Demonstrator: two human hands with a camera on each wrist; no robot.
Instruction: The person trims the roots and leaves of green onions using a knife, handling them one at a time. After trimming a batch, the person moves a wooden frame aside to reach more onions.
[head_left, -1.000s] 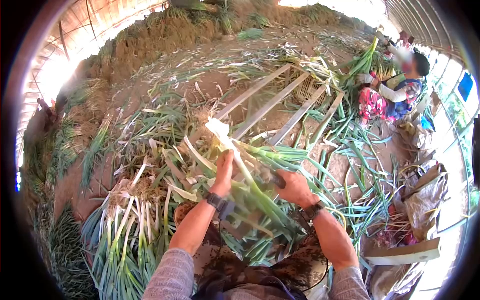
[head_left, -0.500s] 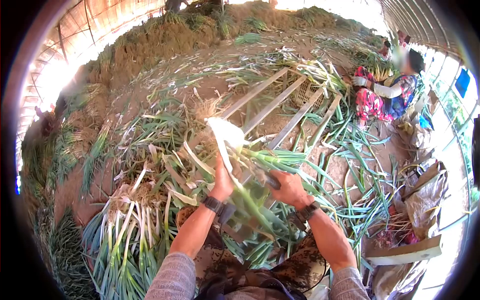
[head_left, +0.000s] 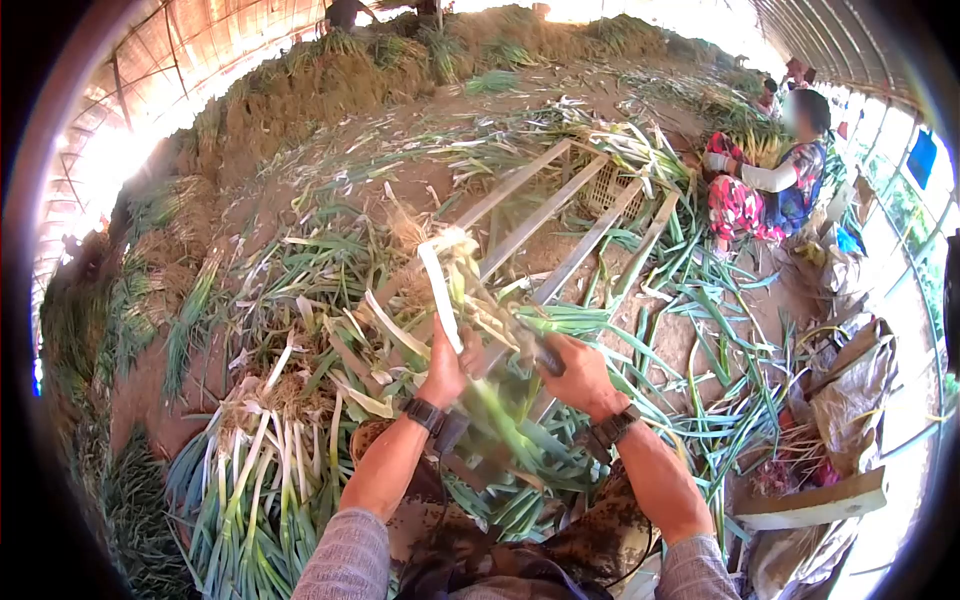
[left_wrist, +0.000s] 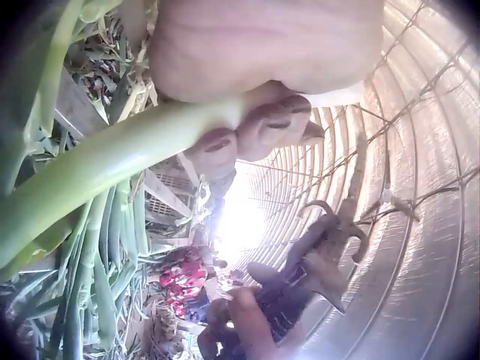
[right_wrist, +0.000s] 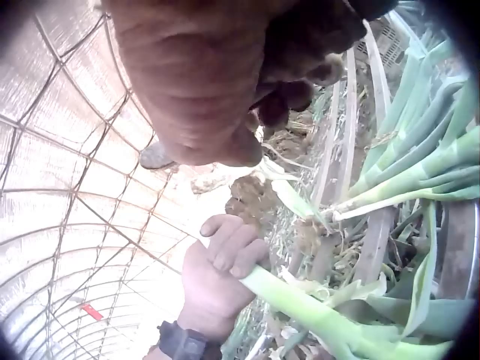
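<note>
Head view is showing the leaves point(head_left: 515, 430) lying nearest, trailing toward the lap point(head_left: 415, 520), while the leek point(head_left: 440, 300) is slanting away from the body, its white end pointing forward and slightly left. Left hand point(head_left: 445, 365) is the one gripping it: its fingers are holding the shank, curled across the long axis, as the left wrist view is also showing. Right hand point(head_left: 582, 375) is sitting just beside, to the leek's right, its fingers wrapping a dark tool point(head_left: 548, 358) whose end is facing the loose skins point(head_left: 490, 315) next to the shank; whether tool and skins are touching, I cannot tell. Both forearms point(head_left: 665, 470) are reaching forward, angling in toward each other. Beyond the hands, wooden slats point(head_left: 590, 240) are running outward, and farther right another person point(head_left: 805, 175) is sitting.
</note>
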